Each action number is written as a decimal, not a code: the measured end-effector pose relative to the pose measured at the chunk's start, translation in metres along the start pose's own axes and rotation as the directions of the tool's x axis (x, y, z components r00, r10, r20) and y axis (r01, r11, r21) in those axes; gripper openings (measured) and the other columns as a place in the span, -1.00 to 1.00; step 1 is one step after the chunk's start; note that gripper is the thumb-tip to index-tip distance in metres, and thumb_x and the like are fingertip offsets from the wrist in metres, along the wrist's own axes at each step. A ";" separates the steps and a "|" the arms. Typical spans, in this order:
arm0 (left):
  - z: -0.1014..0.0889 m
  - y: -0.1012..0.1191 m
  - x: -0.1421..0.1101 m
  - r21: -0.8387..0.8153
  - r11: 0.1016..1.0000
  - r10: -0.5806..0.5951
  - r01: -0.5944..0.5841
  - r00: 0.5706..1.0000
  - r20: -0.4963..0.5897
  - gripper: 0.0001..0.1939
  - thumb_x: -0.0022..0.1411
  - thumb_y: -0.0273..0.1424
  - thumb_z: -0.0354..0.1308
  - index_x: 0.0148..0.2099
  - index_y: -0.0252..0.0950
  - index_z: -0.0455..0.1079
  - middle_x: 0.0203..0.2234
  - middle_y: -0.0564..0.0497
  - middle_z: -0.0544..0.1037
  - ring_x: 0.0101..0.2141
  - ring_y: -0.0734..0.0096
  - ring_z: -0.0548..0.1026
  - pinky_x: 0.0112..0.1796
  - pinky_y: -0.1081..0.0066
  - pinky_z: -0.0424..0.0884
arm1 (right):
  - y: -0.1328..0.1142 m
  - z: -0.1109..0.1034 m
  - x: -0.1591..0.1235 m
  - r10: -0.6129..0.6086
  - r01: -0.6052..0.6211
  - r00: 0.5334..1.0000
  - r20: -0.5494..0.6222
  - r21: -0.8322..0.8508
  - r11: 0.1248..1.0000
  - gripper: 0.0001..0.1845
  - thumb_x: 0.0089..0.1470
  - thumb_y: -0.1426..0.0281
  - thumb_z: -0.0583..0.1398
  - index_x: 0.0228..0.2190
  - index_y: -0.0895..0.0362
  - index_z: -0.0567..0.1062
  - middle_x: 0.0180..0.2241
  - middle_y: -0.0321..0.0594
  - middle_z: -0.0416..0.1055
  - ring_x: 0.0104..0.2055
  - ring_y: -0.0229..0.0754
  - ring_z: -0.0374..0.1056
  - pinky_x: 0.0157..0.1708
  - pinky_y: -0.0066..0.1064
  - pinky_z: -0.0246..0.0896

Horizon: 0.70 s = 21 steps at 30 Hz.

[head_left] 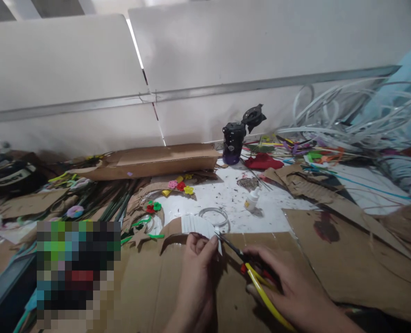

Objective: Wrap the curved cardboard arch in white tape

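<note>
My left hand (200, 259) pinches a curved piece of brown cardboard (172, 228), an arch shape. Part of that arch is wrapped in a white strip (196, 225), whose loose end hangs beside my left fingertips. In my right hand (278, 270) are scissors (265, 290) with yellow handles and dark blades. Their tips point left, close to my left thumb and the white strip; whether they touch it I cannot tell. Under both hands lies a flat cardboard sheet (143, 286). Just beyond the arch is a pale wire-like ring (214, 216).
A small white glue bottle (252, 200) and a dark bottle with its lid up (233, 143) stand farther back. Behind runs a long cardboard box (150, 164). Flower-trimmed cardboard (150, 187) lies left, pale coiled strips (361, 115) at the right. A blurred-out patch covers the lower left.
</note>
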<state>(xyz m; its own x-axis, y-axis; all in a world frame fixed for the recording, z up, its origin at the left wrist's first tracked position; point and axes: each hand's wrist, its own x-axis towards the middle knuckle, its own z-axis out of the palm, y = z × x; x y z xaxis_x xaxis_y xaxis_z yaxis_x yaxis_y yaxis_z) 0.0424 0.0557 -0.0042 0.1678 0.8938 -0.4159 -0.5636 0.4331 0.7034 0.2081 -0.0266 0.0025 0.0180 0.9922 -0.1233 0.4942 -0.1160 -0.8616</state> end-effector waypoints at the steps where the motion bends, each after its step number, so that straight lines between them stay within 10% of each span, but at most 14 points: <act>1: 0.001 0.000 -0.001 0.000 1.000 0.000 0.000 1.000 -0.005 -0.50 -0.12 -0.33 0.59 -0.36 -0.20 0.26 -0.52 0.18 0.43 -0.50 0.52 0.38 -0.43 0.50 0.27 | -0.002 0.000 0.000 -0.003 0.003 1.000 0.002 -0.002 1.000 -0.62 0.10 0.35 0.22 -0.01 0.04 0.53 -0.04 -0.08 0.58 0.01 0.08 0.50 -0.10 -0.21 0.43; 21: 0.004 -0.011 -0.006 0.005 1.000 0.026 -0.026 1.000 -0.013 -0.65 0.05 -0.40 0.49 -0.25 -0.23 0.35 -0.46 0.12 0.50 -0.43 0.50 0.42 -0.34 0.48 0.34 | -0.011 0.005 0.000 -0.083 0.081 0.995 -0.056 -0.022 0.996 -0.69 0.23 0.34 0.16 -0.01 -0.01 0.54 -0.13 -0.20 0.58 -0.14 -0.08 0.52 -0.17 -0.35 0.40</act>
<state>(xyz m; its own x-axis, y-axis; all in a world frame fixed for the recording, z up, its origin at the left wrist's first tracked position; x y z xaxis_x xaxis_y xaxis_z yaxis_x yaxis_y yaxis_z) 0.0504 0.0459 -0.0068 0.1420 0.9033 -0.4049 -0.5638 0.4101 0.7170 0.1984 -0.0261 0.0091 0.0255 0.9994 -0.0241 0.5132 -0.0338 -0.8576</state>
